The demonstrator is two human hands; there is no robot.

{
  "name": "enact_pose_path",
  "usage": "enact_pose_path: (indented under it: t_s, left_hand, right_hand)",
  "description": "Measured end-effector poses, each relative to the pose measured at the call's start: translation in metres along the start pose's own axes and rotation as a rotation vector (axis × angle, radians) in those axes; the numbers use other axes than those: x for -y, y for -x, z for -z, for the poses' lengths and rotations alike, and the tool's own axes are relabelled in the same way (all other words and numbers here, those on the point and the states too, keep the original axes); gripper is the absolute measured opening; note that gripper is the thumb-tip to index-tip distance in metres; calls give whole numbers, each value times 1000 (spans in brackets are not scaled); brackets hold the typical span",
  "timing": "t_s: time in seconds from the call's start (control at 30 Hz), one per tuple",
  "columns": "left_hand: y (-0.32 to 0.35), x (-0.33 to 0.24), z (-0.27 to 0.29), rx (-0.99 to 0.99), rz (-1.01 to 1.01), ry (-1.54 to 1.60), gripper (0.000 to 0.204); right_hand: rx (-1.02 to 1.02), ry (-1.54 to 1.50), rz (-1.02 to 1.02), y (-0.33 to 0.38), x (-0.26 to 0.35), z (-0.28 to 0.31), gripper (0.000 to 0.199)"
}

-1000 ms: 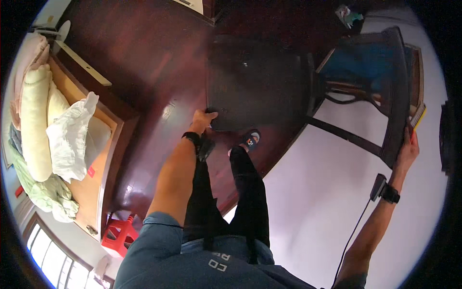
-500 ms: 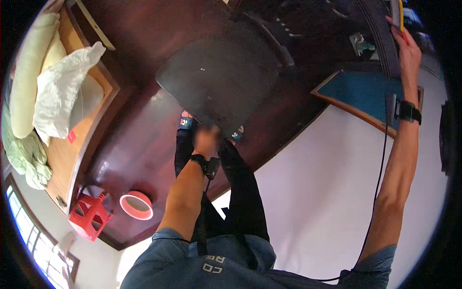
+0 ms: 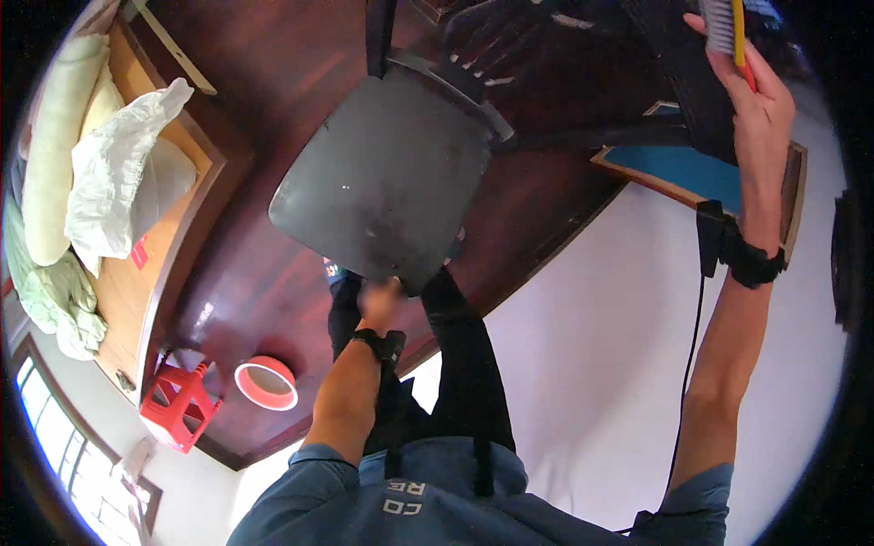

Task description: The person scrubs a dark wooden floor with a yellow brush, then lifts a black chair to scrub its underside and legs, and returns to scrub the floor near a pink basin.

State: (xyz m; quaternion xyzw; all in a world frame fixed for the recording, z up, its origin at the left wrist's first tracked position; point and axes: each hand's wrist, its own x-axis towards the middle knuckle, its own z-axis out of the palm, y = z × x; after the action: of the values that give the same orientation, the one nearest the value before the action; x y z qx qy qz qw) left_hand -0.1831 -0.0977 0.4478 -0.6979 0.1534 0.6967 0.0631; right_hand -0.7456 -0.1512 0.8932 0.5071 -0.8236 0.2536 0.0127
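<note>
A dark chair, its smooth black seat [image 3: 382,164] turned toward me, is in front of my legs, with its slatted back [image 3: 510,45] beyond. My left hand [image 3: 381,302] is at the seat's near edge; the hand is blurred, so its fingers cannot be made out. Far out on the right, my right hand [image 3: 763,109] is closed on a brush [image 3: 739,36] with pale bristles and a yellow and red body. The brush is beside dark chair parts, partly cut off by the top of the view; I cannot tell whether it touches them.
A pink-rimmed basin [image 3: 289,389] and a red plastic stool [image 3: 180,405] stand on the dark red floor at left. A wooden surface [image 3: 123,309] carries a white plastic bag [image 3: 127,173] and rolled bedding [image 3: 56,155]. At right, a blue wood-framed panel [image 3: 669,164] is beside the white wall.
The chair has shifted and tilted, so its seat looks lighter and a dark post now shows at the top. My left hand came nearer to me; the right hand moved slightly left with the brush.
</note>
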Motion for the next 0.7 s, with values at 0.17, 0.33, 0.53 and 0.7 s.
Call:
enact_pose_path:
  t_s: [0.17, 0.33, 0.53, 0.7]
  left_hand:
    - [15, -33, 34, -315, -214, -502, 53]
    - [53, -128, 71, -492, -1081, -902, 78]
    - [34, -219, 83, -335, -1452, -1103, 79]
    - [-10, -200, 68, -328, -1482, -1217, 77]
  right_hand:
    - [-191, 102, 277, 11, 106, -38, 22]
    - [-374, 243, 51, 79, 123, -122, 36]
    - [232, -343, -670, 268, 200, -297, 46]
    - [285, -269, -920, 345, 187, -347, 45]
